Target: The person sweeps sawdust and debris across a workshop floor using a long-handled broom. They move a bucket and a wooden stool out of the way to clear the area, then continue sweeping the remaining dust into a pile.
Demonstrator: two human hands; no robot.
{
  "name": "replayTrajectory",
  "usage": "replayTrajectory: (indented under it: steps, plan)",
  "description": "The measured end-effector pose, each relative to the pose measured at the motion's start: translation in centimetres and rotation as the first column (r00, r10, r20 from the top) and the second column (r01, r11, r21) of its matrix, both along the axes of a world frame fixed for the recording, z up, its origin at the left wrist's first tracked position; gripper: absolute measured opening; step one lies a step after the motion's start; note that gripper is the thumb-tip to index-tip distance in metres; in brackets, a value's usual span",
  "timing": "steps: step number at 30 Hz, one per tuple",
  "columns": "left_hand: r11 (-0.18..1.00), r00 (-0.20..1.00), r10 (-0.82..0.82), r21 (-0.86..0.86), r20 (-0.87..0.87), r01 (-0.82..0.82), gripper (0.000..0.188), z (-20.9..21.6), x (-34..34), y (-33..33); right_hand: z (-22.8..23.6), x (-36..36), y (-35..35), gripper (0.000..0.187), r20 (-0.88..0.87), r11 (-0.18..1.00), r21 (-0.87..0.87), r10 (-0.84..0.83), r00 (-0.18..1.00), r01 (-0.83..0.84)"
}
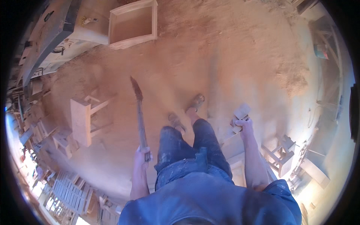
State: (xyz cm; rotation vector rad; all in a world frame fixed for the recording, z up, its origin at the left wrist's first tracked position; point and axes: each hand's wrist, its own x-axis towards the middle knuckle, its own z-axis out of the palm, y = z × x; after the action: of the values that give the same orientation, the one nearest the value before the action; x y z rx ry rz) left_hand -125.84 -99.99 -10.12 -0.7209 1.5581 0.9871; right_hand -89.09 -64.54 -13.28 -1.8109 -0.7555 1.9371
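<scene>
My left hand (141,155) is closed round the lower end of a long, narrow brush-like tool (140,116). Its shaft points away from me and ends in a dark, reddish-brown, tapering tip. Out to the right, my right hand (245,125) grips several small pale blocks (241,111), which look like wood offcuts; the fingers partly cover them. Both hands are held out to either side of my body, above the dusty floor (168,71).
A pale wooden stool (81,122) lies on its side at the left. Far left stand an open wooden frame or drawer (133,24) and a workbench (56,33). More wooden stools (280,155) sit at the right. Slatted wood pieces (70,193) are stacked at the near left.
</scene>
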Motion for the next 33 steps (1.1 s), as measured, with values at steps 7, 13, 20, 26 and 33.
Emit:
replayTrajectory:
  steps: [7,13,20,26,33]
  plan:
    - [0.955,0.945,0.269,0.080,0.186,-0.287,0.008,-0.9,-0.5,9.6,-4.6,-1.4,-0.6,0.040,-0.103,0.979,-0.189,-0.103,0.989,0.082]
    - [0.957,0.958,0.209,0.161,0.196,-0.241,0.009,-2.6,-1.0,16.2,-8.1,-11.4,-3.0,0.057,-0.279,0.859,-0.464,-0.373,0.885,0.216]
    - [0.855,0.857,-0.514,0.100,0.033,0.509,0.023,-6.9,-5.5,17.3,-10.4,-21.2,-5.5,0.058,-0.611,0.869,-0.468,-0.451,0.651,0.163]
    - [0.406,0.411,-0.896,0.068,-0.168,0.912,0.051,-10.1,-10.9,17.7,-12.1,-26.3,-8.8,0.057,-0.618,0.851,-0.470,-0.508,0.600,0.236]
    - [-0.142,-0.219,-0.887,-0.212,-0.405,0.967,0.062,-25.5,-13.0,18.7,-16.3,-25.2,-8.1,0.051,-0.617,0.868,-0.388,-0.495,0.612,0.311]
